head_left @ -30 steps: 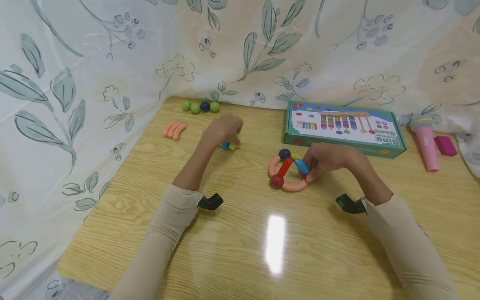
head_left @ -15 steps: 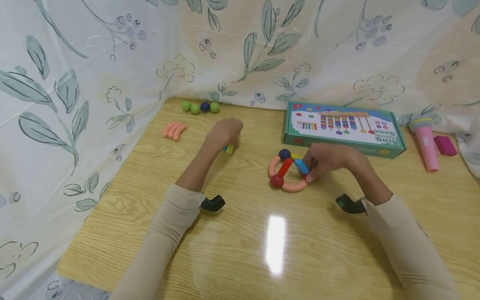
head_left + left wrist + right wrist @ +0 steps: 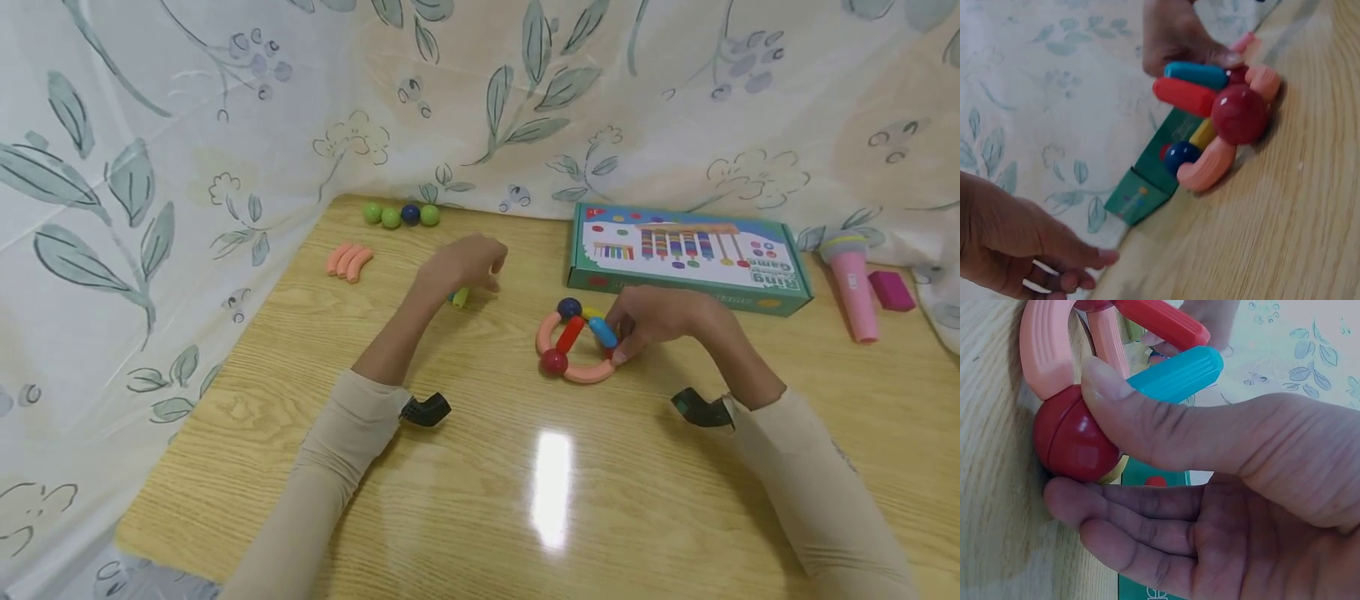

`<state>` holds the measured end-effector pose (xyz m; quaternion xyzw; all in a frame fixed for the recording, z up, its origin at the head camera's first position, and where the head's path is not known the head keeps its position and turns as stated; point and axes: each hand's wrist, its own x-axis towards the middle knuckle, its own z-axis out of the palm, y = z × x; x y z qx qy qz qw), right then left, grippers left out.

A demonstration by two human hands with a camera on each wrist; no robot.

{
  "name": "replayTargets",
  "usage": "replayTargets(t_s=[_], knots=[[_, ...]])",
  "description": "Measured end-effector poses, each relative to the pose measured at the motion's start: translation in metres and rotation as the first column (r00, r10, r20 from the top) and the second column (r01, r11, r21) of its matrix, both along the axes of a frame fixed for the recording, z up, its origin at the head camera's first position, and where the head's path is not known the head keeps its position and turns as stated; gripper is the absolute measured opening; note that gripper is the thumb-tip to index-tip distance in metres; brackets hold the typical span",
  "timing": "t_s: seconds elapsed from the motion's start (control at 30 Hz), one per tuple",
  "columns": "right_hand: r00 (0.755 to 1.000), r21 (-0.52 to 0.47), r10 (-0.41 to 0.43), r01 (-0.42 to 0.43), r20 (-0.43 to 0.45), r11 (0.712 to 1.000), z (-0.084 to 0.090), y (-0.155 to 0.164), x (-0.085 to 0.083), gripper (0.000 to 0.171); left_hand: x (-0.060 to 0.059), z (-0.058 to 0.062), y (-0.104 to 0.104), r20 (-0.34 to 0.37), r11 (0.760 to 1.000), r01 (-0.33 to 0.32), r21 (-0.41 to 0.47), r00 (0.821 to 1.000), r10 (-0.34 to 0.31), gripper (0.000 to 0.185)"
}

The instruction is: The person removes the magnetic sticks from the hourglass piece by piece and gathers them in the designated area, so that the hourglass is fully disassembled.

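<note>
Meanwhile, the person's right hand (image 3: 652,321) rests on the light wooden table (image 3: 480,467) and grips a ring-shaped toy built of curved peach plastic pieces, coloured sticks and balls (image 3: 573,342), which stands near the middle of the table, just in front of the green printed cardboard game box (image 3: 686,258). From the right wrist view, the thumb (image 3: 1147,419) presses down on a dark red plastic ball (image 3: 1075,440) at the joint of the ring, beside the light blue plastic stick (image 3: 1175,375), while the fingers (image 3: 1122,506) curl under the same ball, so the hand is clamped on the toy. A red plastic stick (image 3: 570,333) crosses the ring between a dark blue ball (image 3: 568,307) and another red ball (image 3: 555,361).

The left hand (image 3: 463,262) hovers over the table well apart from the ring, to its left, fingers loosely bent and holding nothing in the left wrist view (image 3: 1022,250). Just below it lies a small yellow-green plastic stick (image 3: 459,297); whether the hand touches it cannot be told.

Farther back, three curved peach plastic pieces (image 3: 348,260) lie side by side, and a row of three green balls and one dark blue ball (image 3: 401,214) sits against the leaf-printed white cloth (image 3: 187,125). A pink toy microphone (image 3: 851,283) and a magenta block (image 3: 891,290) lie to the right of the box.
</note>
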<state>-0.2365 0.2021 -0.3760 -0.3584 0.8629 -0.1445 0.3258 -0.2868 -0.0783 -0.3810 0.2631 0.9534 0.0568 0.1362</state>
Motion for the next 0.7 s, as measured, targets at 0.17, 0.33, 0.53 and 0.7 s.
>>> replayTargets(t_s=[0.17, 0.33, 0.53, 0.7], knots=[[1.000, -0.022, -0.012, 0.012, 0.028, 1.000, 0.000, 0.001, 0.000, 0.014, 0.010, 0.007, 0.017, 0.071, 0.964, 0.214, 0.159, 0.971, -0.227, 0.030], [0.999, -0.017, -0.014, 0.015, 0.029, 1.000, 0.000, 0.002, -0.001, 0.014, 0.024, 0.012, 0.034, 0.166, 0.928, 0.306, 0.213, 0.925, -0.343, 0.037], [0.999, 0.035, -0.039, 0.038, 0.002, 0.999, 0.002, 0.001, 0.000, 0.020, 0.043, 0.004, 0.057, 0.272, 0.913, 0.343, 0.223, 0.877, -0.396, 0.036], [0.999, 0.073, -0.041, 0.039, 0.025, 0.997, 0.003, -0.001, 0.003, 0.023, 0.046, -0.005, 0.062, 0.244, 0.908, 0.362, 0.210, 0.880, -0.407, 0.028]])
